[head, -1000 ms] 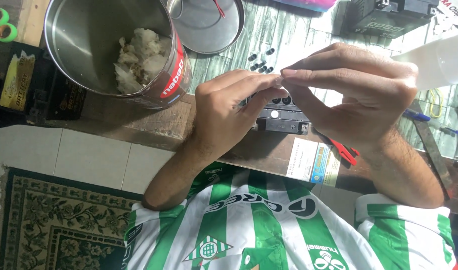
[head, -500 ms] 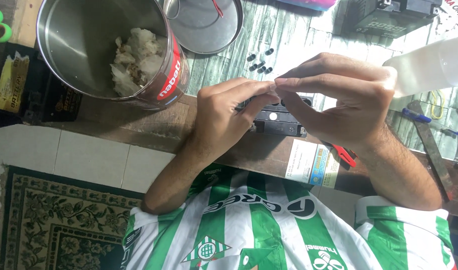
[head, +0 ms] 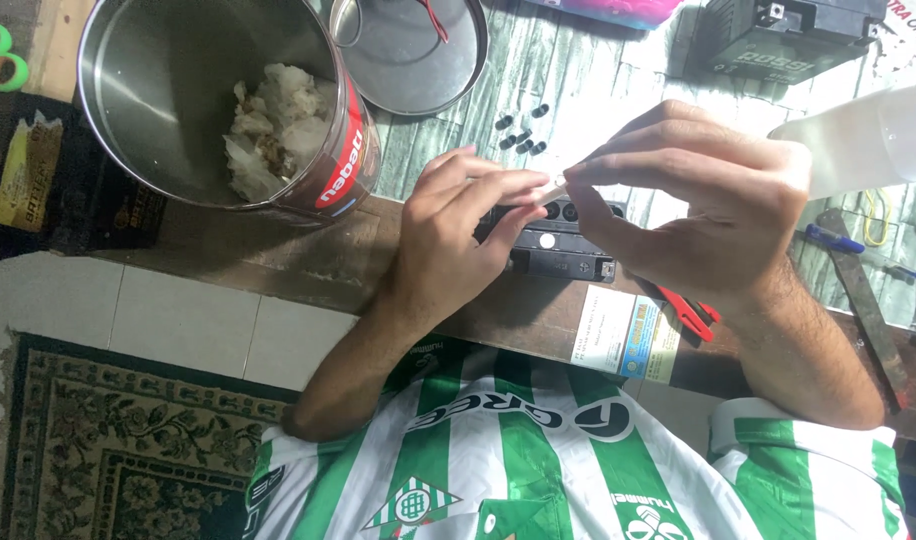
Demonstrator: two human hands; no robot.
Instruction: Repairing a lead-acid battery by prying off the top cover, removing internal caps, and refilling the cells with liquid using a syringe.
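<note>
My left hand [head: 448,240] and my right hand [head: 708,210] meet fingertip to fingertip above a small black battery [head: 563,250] at the bench edge. Between them they pinch a small pale strip [head: 555,186]; its exact shape is too small to tell. The battery shows a row of round openings on top, partly hidden by my fingers. Several small black caps [head: 523,135] lie loose just beyond my hands.
A large metal tin [head: 178,90] with white wadding inside stands at the left, its lid [head: 408,50] beside it. A bigger black battery [head: 788,40], a translucent bottle [head: 868,130], a red-handled tool [head: 690,312], a blue pen [head: 833,238] and a metal file [head: 868,310] lie at the right.
My right hand's fingers have lowered slightly and drawn closer to my left fingertips. The pinch on the pale strip stays, and everything on the bench is unmoved.
</note>
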